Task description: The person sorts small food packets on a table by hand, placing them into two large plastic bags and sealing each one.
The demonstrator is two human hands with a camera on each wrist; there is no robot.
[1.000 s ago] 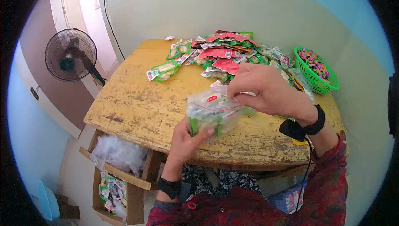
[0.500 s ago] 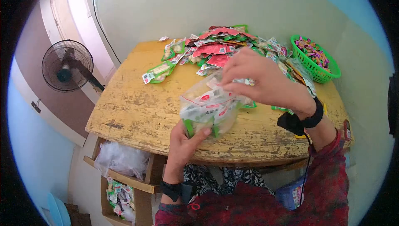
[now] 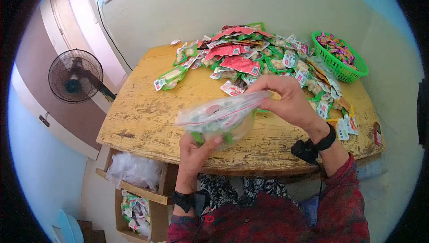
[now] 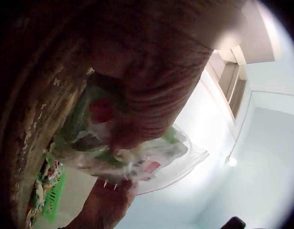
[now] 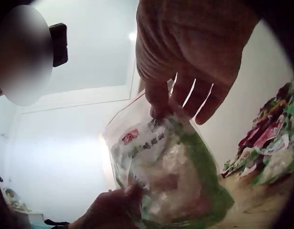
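Observation:
A clear zip-top bag (image 3: 237, 124) with a red line along its top is held up over the near part of the table. Inside it are small green-and-white snack packets (image 5: 154, 143) with red labels. My left hand (image 3: 193, 153) grips the bag low on its left side, thumb across the front. At the upper right corner, my right hand (image 3: 290, 102) pinches the zip edge between thumb and fingers. In the right wrist view the other fingers of that hand extend beside the bag.
A heap of snack packets (image 3: 241, 64) covers the back of the worn yellow table (image 3: 138, 109). To its right stands a green basket (image 3: 344, 66) of wrapped sweets. A red phone (image 3: 378, 133) lies near the right edge. Below left, an open drawer holds plastic bags (image 3: 136, 169).
My right hand has moved from above the bag's opening down to its right corner. The bag's top, raised and gaping before, now lies flatter and tilted. My left hand keeps its hold.

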